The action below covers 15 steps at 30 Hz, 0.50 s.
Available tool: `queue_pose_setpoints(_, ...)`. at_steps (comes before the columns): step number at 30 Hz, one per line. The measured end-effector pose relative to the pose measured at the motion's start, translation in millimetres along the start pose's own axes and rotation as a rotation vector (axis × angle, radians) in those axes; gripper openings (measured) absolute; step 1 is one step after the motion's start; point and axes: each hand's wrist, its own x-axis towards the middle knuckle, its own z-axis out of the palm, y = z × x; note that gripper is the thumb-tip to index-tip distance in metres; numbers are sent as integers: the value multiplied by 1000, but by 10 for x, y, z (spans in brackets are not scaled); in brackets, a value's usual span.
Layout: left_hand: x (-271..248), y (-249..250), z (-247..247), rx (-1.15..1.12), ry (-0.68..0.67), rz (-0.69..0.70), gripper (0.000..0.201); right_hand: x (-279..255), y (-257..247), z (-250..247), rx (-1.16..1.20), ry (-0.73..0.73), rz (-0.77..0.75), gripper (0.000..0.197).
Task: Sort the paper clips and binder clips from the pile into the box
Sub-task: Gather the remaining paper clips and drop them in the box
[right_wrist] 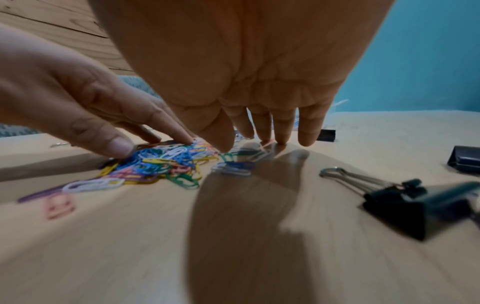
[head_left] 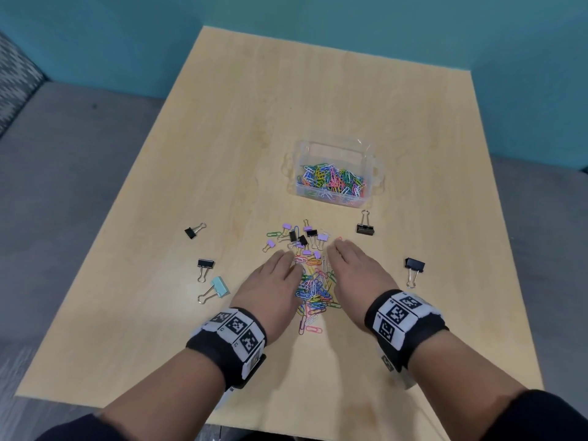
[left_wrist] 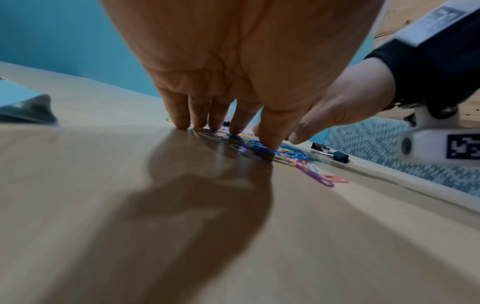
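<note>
Pile of multicoloured wire paper clips (head_left: 313,289) on pale wood worktop (head_left: 254,122), near clear plastic box (head_left: 334,173) | left hand (head_left: 270,288), right hand (head_left: 358,270) flank it, each grip straight-fingered, holding nothing | clips light, slippery, likely tangling: scoop from both sides.

A pale wood surface (head_left: 222,138) carries a clear box (head_left: 334,154) and a pile of coloured paper clips (head_left: 313,291). Binder clips lie scattered around it — black ones (head_left: 365,229), small purple ones (head_left: 323,237), one light blue (head_left: 220,285).
</note>
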Motion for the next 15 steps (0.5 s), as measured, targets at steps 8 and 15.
queue_pose_setpoints(8,11,75,-15,10,49,-29,54,-270,-102,194,-9,23,4,67)
queue_pose_setpoints(15,40,116,-43,62,15,-62,57,-238,-185,152,12,-30,25,74)
